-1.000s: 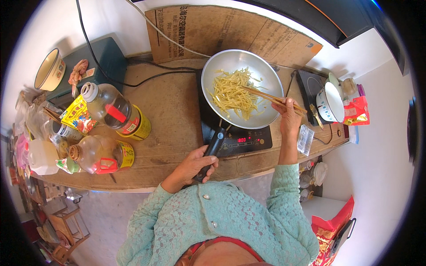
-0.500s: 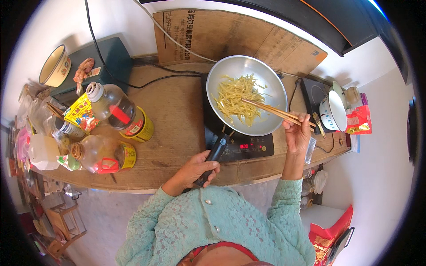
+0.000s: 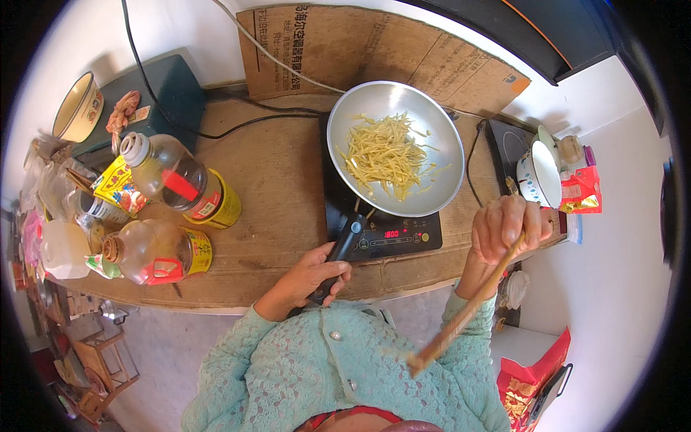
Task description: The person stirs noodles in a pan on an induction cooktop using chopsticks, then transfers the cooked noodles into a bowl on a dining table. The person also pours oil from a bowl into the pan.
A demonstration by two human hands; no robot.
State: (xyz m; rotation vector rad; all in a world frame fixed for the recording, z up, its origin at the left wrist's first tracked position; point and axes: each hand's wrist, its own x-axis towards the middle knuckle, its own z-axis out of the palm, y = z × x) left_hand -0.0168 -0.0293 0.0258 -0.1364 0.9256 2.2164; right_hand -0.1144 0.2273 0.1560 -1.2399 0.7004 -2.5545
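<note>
1. Nearest: pair of long brown wooden chopsticks (image 3: 461, 320), blurred, slanting down-left; food-flecked ends over the mint-green lace cardigan (image 3: 288, 360), well apart from the pan.
2. Right hand (image 3: 509, 232): fingers curled tight around the chopsticks, knuckles up, off to the right of the pan, not touching it.
3. Left hand (image 3: 309, 277): grasping the straight black pan handle (image 3: 348, 239), thumb over top, other fingers wrapped underneath.
4. Round silver-grey metal pan (image 3: 443, 137): sits over the flat black glass cooktop (image 3: 378, 250), whose red display is lit.
5. Pale yellow thin-cut shreds (image 3: 386, 155): loose heap mid-pan, a few strays toward the right wall.
6. Left on the brown tabletop (image 3: 281, 194): two clear plastic bottles with red handles, one with dark liquid (image 3: 176, 173), one wide with brown cap (image 3: 155, 252).
7. Right, farther: white enamel pot with blue dots (image 3: 538, 176), near a second black cooktop (image 3: 504, 140); shiny red packet (image 3: 581, 191) beside pot.
8. Far back: dark green box (image 3: 176, 108) at left; brown cardboard sheet (image 3: 381, 50) leaning behind pan.
</note>
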